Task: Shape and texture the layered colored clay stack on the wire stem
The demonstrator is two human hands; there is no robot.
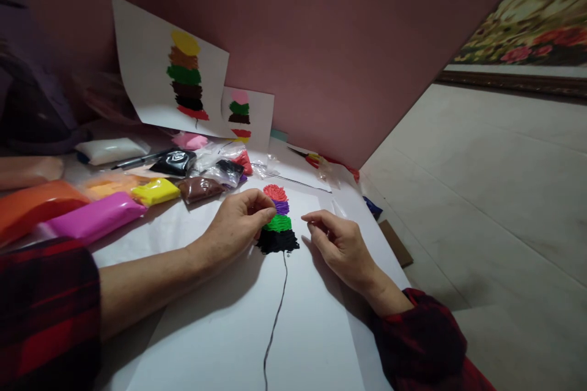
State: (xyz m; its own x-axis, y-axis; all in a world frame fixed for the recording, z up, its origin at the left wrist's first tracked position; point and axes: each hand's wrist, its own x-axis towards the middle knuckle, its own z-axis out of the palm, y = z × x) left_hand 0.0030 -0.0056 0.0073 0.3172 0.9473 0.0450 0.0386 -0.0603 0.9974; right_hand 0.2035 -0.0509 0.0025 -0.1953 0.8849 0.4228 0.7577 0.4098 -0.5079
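A white sheet (pixel 312 336) on the table carries a stack of textured colour bands, which look like modelling clay. From the top they are red (pixel 275 193), purple (pixel 281 208), bright green (pixel 279 223) and black (pixel 279 242). A thin dark line (pixel 277 317) runs from the black band toward the near edge. Just left of the bands, my left hand (pixel 236 223) is closed in a pinch, its fingertips overlapping the purple and green edges. My right hand (pixel 338 247) hovers apart on their right, thumb and forefinger pinched. Anything in either pinch is too small to make out.
Coloured clay packets lie at left, including orange (pixel 41 208), magenta (pixel 98 217), yellow (pixel 156 192) and brown (pixel 200 189). Two sheets with painted bands (pixel 137 61) (pixel 263 116) lean on the pink wall. Scissors (pixel 312 160) and a thin rod (pixel 298 181) lie behind my hands.
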